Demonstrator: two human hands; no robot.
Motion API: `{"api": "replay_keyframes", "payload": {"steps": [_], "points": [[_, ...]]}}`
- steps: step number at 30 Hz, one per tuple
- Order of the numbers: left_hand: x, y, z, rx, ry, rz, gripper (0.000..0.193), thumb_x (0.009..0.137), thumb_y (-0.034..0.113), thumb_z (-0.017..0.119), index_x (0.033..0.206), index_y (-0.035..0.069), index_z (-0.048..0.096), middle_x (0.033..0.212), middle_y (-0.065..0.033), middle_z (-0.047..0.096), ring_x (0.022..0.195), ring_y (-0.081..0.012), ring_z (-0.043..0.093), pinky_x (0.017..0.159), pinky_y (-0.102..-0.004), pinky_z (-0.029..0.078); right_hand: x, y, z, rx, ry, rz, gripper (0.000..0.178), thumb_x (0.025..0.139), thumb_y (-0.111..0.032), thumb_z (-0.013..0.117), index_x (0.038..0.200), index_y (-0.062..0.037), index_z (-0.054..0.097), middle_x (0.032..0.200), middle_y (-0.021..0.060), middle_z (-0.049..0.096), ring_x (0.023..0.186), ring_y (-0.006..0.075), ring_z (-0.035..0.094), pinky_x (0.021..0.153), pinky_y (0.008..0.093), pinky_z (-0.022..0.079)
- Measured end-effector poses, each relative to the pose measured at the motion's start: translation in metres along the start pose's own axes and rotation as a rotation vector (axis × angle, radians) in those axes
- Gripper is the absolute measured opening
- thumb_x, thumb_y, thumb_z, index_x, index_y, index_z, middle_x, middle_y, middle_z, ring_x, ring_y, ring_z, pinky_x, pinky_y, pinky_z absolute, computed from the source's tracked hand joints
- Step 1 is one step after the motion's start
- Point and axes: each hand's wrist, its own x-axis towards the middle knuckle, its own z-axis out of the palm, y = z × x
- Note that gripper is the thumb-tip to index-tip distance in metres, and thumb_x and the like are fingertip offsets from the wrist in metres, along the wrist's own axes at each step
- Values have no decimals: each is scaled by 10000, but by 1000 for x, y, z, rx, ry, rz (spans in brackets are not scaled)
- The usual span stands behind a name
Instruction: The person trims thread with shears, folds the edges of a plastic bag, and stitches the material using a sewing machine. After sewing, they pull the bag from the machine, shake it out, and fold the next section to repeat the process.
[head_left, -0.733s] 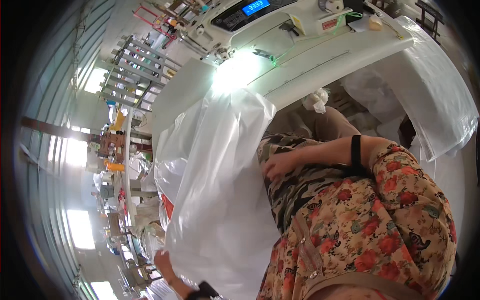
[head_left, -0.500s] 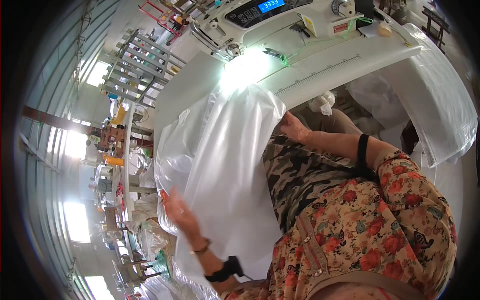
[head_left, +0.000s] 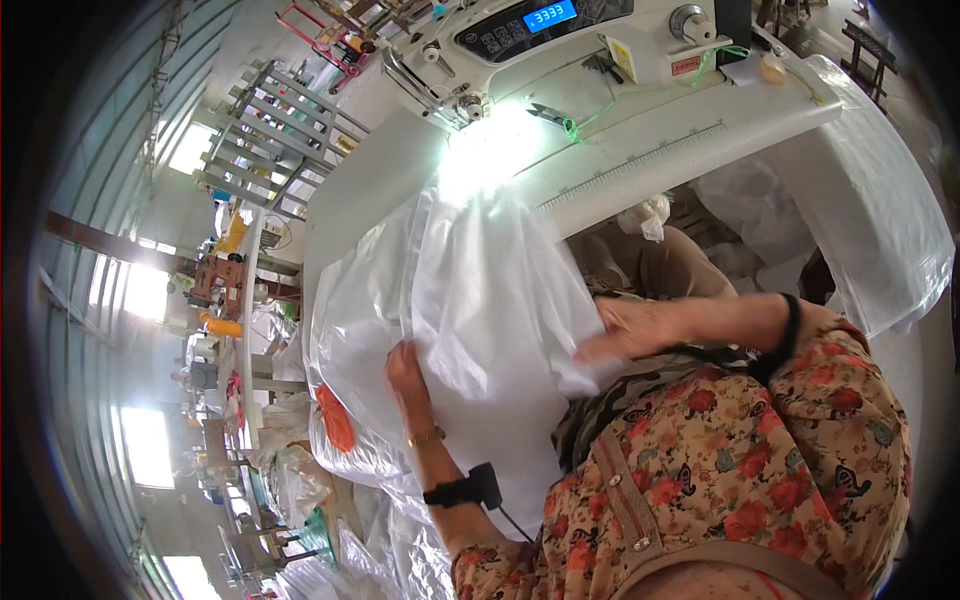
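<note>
Nearest, the left forearm reaches away from the body, and the left hand (head_left: 405,378) is bent inward, fingers curled, pinching a fold of the plastic sheet (head_left: 490,320). The right forearm lies across from the right; the right hand (head_left: 635,330) is blurred, fingers extended at the sheet's right edge, and whether it grips I cannot tell. Two black straps, one per forearm: left strap (head_left: 468,488), right strap (head_left: 785,338). One orange bundle (head_left: 335,420) lies left of the left hand. The one sheet being handled runs far, to the glare under one sewing machine (head_left: 640,65).
</note>
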Motion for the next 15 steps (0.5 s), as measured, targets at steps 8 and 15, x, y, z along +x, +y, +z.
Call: {"api": "replay_keyframes", "payload": {"steps": [8,15], "points": [[-92,113,-42,-24,286,298,190,849,97,640,987,-31,612,871,-118,642,767,-227,592,686,-324,465,-96,42,-29,-199,273,393,287,880,-248,611,929,31,652,876,143,676,802,214,637,716,358,489],[-202,130,35,201,-124,325,327,735,292,753,834,50,557,761,-78,552,698,-239,562,603,-347,445,-91,40,-33,-1067,665,331,288,865,-270,605,762,-3,580,744,162,624,653,376,589,624,429,471]]}}
